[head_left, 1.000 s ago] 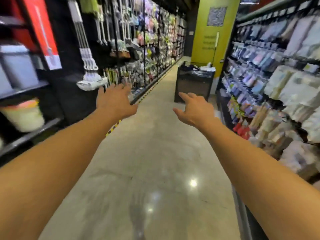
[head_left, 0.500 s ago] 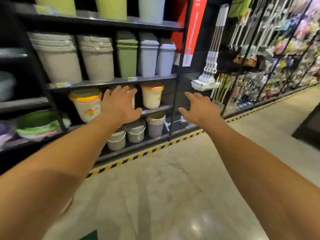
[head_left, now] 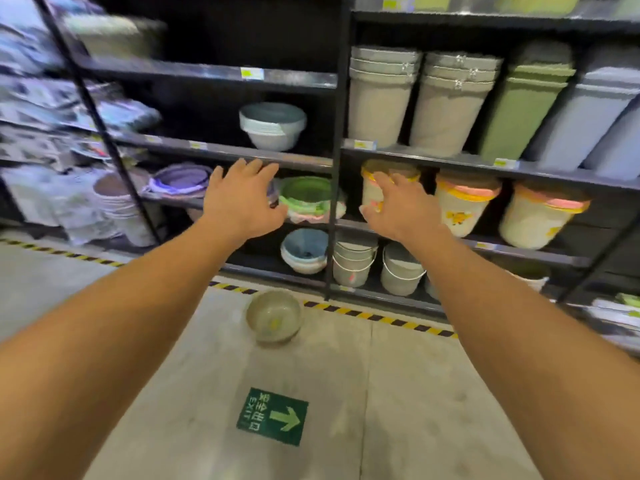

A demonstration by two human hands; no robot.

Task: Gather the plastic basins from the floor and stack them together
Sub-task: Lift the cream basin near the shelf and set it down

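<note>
Nothing has yet been gathered: the left hand [head_left: 242, 199] and the right hand [head_left: 401, 206] are held out empty, fingers spread wide, in front of the shelves [head_left: 332, 161]. One pale basin [head_left: 274, 315] is seen upright on the floor [head_left: 415, 393], below and between the hands, just short of the striped tape [head_left: 381, 317]. The step in hand is judged to be the approach; a stoop and a reach down to its rim would be called for next. A shop aisle is shown, with polished grey flooring, a green exit sign [head_left: 272, 415] stuck to it, and buckets [head_left: 379, 98] stocked above.
</note>
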